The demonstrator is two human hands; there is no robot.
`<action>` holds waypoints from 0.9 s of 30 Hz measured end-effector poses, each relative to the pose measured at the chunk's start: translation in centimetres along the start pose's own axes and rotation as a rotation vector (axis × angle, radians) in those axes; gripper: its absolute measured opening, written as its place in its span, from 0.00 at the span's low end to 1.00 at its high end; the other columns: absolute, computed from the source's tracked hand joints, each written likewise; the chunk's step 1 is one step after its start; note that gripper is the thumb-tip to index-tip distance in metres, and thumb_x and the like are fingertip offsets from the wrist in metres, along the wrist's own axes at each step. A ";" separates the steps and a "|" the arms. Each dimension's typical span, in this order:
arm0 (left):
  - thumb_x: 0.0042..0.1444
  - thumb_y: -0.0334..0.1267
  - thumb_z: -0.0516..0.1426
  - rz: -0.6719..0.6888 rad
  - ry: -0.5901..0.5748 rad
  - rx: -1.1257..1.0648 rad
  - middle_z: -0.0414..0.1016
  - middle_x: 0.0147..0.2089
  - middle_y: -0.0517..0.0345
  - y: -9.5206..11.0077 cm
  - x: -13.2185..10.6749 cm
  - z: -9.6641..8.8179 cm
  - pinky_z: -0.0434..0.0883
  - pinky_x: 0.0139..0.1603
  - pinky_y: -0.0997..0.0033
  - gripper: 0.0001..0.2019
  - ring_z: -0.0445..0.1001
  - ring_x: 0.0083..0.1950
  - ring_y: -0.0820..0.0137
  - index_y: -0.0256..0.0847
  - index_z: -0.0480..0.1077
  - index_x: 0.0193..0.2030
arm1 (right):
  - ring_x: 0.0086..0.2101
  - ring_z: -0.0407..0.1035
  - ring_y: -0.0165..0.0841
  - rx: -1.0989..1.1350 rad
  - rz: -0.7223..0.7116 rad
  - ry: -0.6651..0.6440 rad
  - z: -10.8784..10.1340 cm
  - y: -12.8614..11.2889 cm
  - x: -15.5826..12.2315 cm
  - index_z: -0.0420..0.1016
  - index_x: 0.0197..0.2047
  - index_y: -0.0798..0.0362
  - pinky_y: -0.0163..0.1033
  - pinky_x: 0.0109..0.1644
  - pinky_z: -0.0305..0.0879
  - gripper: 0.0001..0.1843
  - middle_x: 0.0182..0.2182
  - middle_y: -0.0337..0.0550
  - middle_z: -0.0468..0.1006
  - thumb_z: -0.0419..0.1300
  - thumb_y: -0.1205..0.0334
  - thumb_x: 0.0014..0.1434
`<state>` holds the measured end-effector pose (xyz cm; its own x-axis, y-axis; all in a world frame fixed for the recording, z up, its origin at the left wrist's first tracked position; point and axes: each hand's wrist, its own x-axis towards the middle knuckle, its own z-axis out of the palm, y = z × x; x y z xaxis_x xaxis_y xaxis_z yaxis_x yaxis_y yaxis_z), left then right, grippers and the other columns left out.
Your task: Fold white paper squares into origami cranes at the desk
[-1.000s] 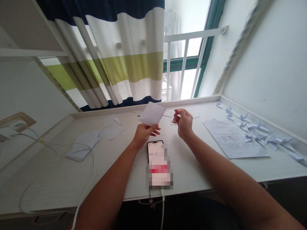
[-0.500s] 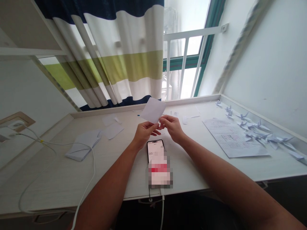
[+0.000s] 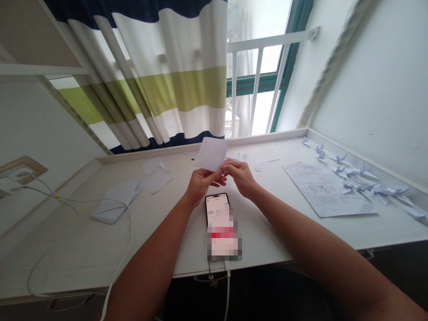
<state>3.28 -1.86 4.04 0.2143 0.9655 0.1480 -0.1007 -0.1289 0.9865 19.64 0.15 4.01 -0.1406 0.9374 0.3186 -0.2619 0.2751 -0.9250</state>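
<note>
A white sheet of paper point(image 3: 211, 152), roughly square, is held up above the desk at mid-frame. My left hand point(image 3: 203, 183) pinches its lower edge between thumb and fingers. At the lower right corner, the thumb and fingertips of my right hand point(image 3: 239, 175) close on the same sheet, almost touching the left fingers. Just below the hands lies a phone point(image 3: 217, 203) with its screen lit and partly blurred out. To the right, several folded paper cranes point(image 3: 354, 173) stand in a line beside a written sheet point(image 3: 321, 191).
A stack of paper point(image 3: 115, 203) and loose sheets point(image 3: 158, 180) lie on the left of the white desk point(image 3: 180, 263). White charging cables point(image 3: 131, 232) run over its left side and front edge. Paper scraps point(image 3: 257, 165) lie behind the right hand. A curtain point(image 3: 187, 89) hangs behind.
The held sheet has turned slightly more upright and shifted a little left. Both hands keep their pinch on it, and the camera view has moved slightly.
</note>
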 end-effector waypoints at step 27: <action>0.51 0.49 0.70 -0.032 0.019 0.001 0.82 0.28 0.53 -0.7 0.0 0.4 0.74 0.35 0.65 0.15 0.81 0.30 0.66 0.37 0.79 0.33 | 0.31 0.71 0.30 0.132 0.040 0.174 -1.9 -0.3 1.4 0.82 0.30 0.51 0.37 0.35 0.68 0.14 0.31 0.41 0.79 0.71 0.48 0.56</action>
<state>3.72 -1.85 3.37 0.1990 0.9732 0.1155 -0.0929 -0.0986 0.9908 21.30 1.81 4.35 0.0108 0.9728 0.2314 -0.3837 0.2177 -0.8974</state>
